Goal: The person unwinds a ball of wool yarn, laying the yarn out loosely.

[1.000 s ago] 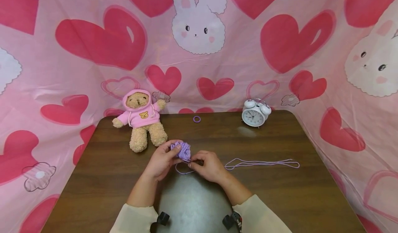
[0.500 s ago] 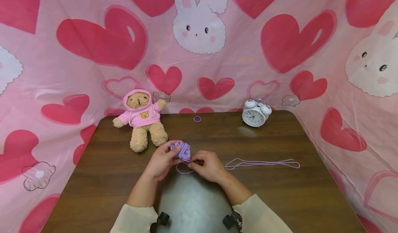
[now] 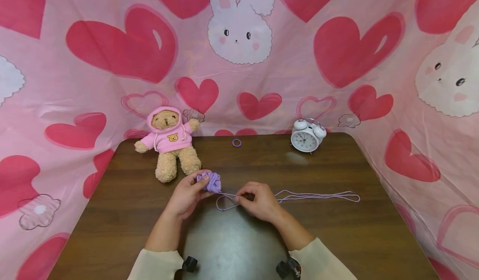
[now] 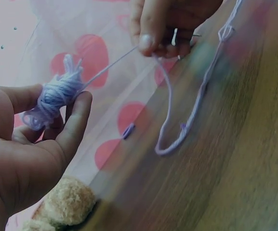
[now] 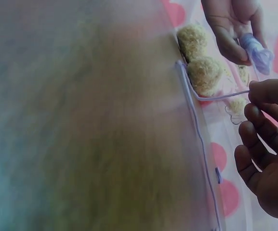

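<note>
My left hand [image 3: 186, 197] grips a small wound bundle of lilac yarn [image 3: 211, 182] between thumb and fingers; in the left wrist view the bundle [image 4: 57, 96] sits up at the fingertips. To its right, my right hand [image 3: 258, 201] pinches the strand between thumb and forefinger. That strand [image 4: 111, 66] runs straight from the bundle to the pinch. Past the pinch a slack loop of yarn [image 3: 220, 208] hangs down and back toward the right. Beyond the right hand, long doubled strands [image 3: 322, 196] lie on the wooden table [image 3: 337, 238].
A teddy bear [image 3: 172, 143] in a pink hoodie lies at the back left, close beyond the left hand. A purple ring [image 3: 236, 143] lies near the back edge. At the back right stands a white alarm clock [image 3: 307, 136]. Pink heart-printed cloth [image 3: 258, 105] walls the table.
My hands have moved apart: the left with the bundle a little to the left, the right slightly to the right. A length of strand now stretches between them.
</note>
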`<state>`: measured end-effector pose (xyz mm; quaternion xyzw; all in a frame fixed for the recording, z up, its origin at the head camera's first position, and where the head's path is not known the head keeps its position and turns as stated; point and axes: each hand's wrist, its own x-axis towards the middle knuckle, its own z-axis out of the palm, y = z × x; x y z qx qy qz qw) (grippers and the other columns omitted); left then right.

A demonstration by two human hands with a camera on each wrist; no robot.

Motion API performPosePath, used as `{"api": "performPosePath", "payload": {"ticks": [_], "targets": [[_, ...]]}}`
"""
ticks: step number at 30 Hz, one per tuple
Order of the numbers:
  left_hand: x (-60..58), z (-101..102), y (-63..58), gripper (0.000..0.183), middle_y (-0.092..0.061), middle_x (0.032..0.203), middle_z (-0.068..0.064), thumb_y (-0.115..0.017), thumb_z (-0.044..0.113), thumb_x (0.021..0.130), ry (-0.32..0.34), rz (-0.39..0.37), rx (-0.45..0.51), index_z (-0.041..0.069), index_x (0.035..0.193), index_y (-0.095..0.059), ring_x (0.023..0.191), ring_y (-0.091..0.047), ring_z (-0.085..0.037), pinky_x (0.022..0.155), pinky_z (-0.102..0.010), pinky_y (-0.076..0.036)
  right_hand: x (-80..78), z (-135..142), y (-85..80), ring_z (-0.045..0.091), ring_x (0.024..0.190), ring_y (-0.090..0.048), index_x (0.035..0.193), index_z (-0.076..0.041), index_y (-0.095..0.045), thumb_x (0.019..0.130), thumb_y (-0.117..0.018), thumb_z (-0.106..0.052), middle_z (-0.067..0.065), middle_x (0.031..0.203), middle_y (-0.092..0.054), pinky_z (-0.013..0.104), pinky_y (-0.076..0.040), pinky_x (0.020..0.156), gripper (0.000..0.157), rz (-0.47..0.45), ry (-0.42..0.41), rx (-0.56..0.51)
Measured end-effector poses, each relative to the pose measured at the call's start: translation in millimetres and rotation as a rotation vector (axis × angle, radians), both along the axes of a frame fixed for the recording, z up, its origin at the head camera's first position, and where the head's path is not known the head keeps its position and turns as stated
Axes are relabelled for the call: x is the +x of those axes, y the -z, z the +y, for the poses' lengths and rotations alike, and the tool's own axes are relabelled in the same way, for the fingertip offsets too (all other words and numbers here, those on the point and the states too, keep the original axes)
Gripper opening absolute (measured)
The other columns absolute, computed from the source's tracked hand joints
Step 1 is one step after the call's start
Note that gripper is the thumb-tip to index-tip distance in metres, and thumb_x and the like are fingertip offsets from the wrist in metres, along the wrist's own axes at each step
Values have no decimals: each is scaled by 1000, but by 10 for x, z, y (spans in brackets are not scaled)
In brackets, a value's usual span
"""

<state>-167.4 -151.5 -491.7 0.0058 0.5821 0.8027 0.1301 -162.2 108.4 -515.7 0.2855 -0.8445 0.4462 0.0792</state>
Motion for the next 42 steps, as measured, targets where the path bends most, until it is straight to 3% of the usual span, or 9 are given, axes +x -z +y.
{"api": "performPosePath", "payload": {"ticks": [16,26,33,42], "targets": [[56,-242,28,40,-62,115,-7,-54,9,108,-43,-1,-49,-14,139,-45,100,-67,-16,90,-40,-59,-16,320,-54,4,79,-61,85,-20,-79,87,-82,-16,-16,86,-68,25,-51,70,5,0,85,31],[72,-317,29,26,-61,118,-9,-55,10,107,-46,-20,-40,-1,131,-56,103,-68,-19,92,-42,-58,-51,535,-67,5,79,-62,88,-18,-79,89,-82,-22,-17,86,-68,25,-51,71,6,-4,118,43],[71,-410,59,27,-64,116,-7,-53,13,109,-54,18,-33,-3,131,-52,104,-69,-18,93,-42,-58,-25,672,-45,5,76,-61,86,-22,-78,87,-82,-14,-17,85,-67,26,-53,67,9,2,127,37],[80,-491,41,33,-64,117,-7,-52,15,110,-68,13,-37,-4,136,-47,107,-68,-17,95,-40,-57,2,858,-25,4,74,-60,86,-24,-78,85,-83,-11,-18,84,-67,24,-50,66,14,26,163,69]]}}
